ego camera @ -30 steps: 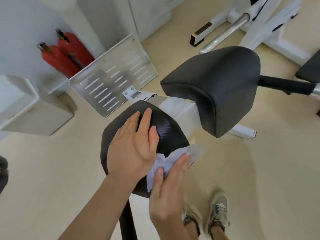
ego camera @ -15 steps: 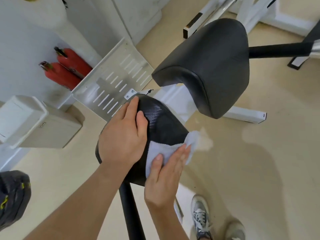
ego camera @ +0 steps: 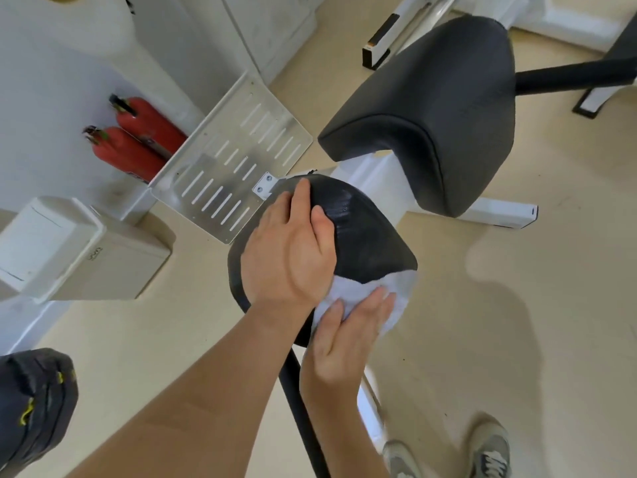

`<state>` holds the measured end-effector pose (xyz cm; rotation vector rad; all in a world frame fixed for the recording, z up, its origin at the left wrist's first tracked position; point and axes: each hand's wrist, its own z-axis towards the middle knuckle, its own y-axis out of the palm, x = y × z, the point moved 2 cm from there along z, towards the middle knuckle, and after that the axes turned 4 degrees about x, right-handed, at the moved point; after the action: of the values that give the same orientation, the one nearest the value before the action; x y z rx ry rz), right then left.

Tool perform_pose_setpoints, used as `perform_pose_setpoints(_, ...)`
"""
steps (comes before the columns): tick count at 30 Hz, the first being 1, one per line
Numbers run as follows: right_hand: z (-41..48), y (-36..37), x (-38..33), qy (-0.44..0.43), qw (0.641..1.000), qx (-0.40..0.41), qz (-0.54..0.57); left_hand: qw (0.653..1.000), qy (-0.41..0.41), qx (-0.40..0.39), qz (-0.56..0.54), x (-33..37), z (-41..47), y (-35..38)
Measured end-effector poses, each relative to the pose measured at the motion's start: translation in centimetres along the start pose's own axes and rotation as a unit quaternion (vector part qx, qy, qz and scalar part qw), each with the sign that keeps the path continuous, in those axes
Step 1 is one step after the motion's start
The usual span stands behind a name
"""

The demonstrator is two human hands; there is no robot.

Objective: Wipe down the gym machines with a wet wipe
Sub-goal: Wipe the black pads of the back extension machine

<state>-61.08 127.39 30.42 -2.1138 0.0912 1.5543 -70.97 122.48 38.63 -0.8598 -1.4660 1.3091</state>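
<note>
On the black pad (ego camera: 368, 243), wet wipe (ego camera: 355, 290) under straight fingers (ego camera: 375, 303) of right hand (ego camera: 344, 346), left hand (ego camera: 289, 260) flat alongside, perhaps touching

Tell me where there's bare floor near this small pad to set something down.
Widest bare floor lies right of the small pad, between the white base bar and the shoes. A second patch sits left, between the beige box and the dark bag. Crowded behind: slotted plate, fire extinguishers, large seat.
</note>
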Motion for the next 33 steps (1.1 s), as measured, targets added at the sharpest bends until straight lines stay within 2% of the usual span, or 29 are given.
perform_pose_setpoints(3, 6.2, -0.3, -2.6, -0.083, 0.995, 0.030, -0.055, 1.000, -0.009, -0.011, -0.016, -0.1, 0.1, 0.2)
perform_pose_setpoints(6, 8.7, -0.9, -3.9, -0.209, 0.974, -0.031, -0.085, 0.999, -0.011, -0.008, -0.033, -0.3, 0.2, 0.2)
perform_pose_setpoints(8, 7.9, -1.8, -2.9, -0.256, 0.961, -0.057, -0.087, 0.999, -0.018, -0.008, -0.041, -0.4, 0.2, 0.2)
perform_pose_setpoints(10, 7.1, -2.4, -1.7, -0.261, 0.961, -0.071, -0.059, 0.999, -0.019, -0.016, -0.048, -0.3, 0.4, -0.1)
perform_pose_setpoints(12, 7.9, -2.6, -2.1, -0.228, 0.969, -0.079, -0.056, 0.997, -0.026, -0.035, -0.057, -0.3, 0.7, -0.2)
perform_pose_setpoints(16, 12.9, -2.7, -7.6, -0.144, 0.973, -0.151, -0.099, 0.997, -0.025, -0.057, -0.043, -0.4, 0.8, -0.5)
perform_pose_setpoints(18, 15.7, -3.5, -10.6, -0.188, 0.962, -0.179, -0.083, 0.997, -0.023, -0.058, -0.037, -0.5, 1.0, -0.5)
perform_pose_setpoints(20, 18.5, -5.8, -14.1, -0.275, 0.946, -0.164, -0.053, 0.997, -0.036, -0.060, -0.043, -0.5, 1.1, -0.6)
perform_pose_setpoints(22, 22.0, -8.1, -16.3, -0.378, 0.913, -0.136, -0.078, 0.994, -0.070, -0.059, -0.059, -0.5, 1.3, -0.8)
perform_pose_setpoints(24, 26.1, -9.3, -16.8, -0.446, 0.861, -0.160, -0.183, 0.990, -0.108, -0.049, -0.075, 0.0, 1.5, -0.9)
perform_pose_setpoints(25, 27.7, -9.3, -16.5, -0.475, 0.816, -0.202, -0.260, 0.986, -0.134, -0.033, -0.090, 0.6, 1.7, -1.0)
perform_pose_setpoints(27, 29.7, -9.0, -14.8, -0.511, 0.699, -0.284, -0.412, 0.976, -0.168, 0.005, -0.140, 3.0, 2.5, -1.1)
perform_pose_setpoints(28, 30.3, -8.8, -14.3, -0.516, 0.661, -0.307, -0.450, 0.974, -0.160, 0.020, -0.161, 4.9, 3.2, -1.1)
perform_pose_setpoints(29, 30.8, -8.5, -14.4, -0.513, 0.645, -0.325, -0.463, 0.974, -0.134, 0.031, -0.178, 7.0, 4.1, -1.0)
perform_pose_setpoints(31, 31.6, -7.5, -15.4, -0.494, 0.636, -0.369, -0.463, 0.973, -0.080, 0.037, -0.212, 11.1, 6.1, -0.7)
perform_pose_setpoints(33, 32.2, -6.0, -16.4, -0.505, 0.618, -0.399, -0.452, 0.965, -0.057, 0.019, -0.256, 13.6, 8.0, 0.0)
